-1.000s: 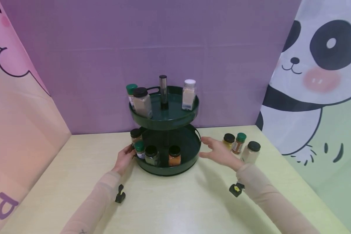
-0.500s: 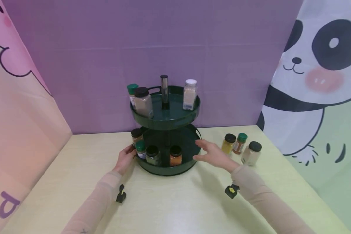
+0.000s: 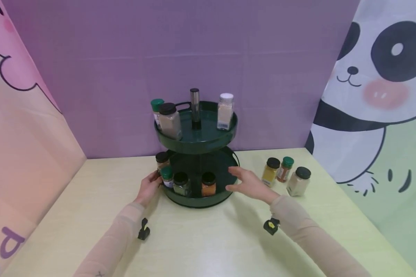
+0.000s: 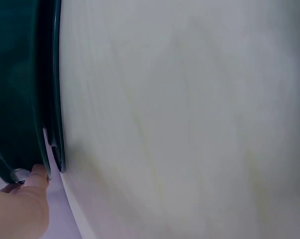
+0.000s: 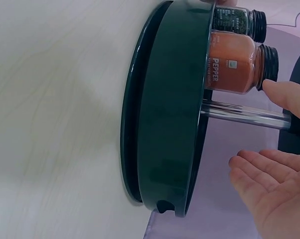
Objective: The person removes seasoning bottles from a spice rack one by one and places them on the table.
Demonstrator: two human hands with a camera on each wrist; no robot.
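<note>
A dark green two-tier spice rack [image 3: 195,146] stands on the table, with a round tray at each level. At the lower tray's left edge my left hand [image 3: 149,188] grips the rim by its handle hole; the thumb and fingers lie on either side of it in the left wrist view. My right hand [image 3: 251,185] hovers at the lower tray's right side, thumb and fingers spread, holding nothing. Nearest to it on that tray is an orange pepper jar [image 5: 234,62]. Beside that stand a jar of dark green herbs [image 3: 182,184], a green-capped jar [image 3: 166,176] and a black-capped brown jar [image 3: 162,161].
On the upper tray are a white-capped jar [image 3: 225,111], a black-capped jar [image 3: 170,121] and a green-capped jar [image 3: 156,109]. Right of the rack, a yellow jar [image 3: 270,173], a green-capped red-brown jar [image 3: 285,169] and a black-capped pale jar [image 3: 299,182] stand on the table [image 3: 194,242].
My right hand has moved left, from beside the lower tray's right rim to over its edge. My left hand stays on the rim, and the jars stay put.
</note>
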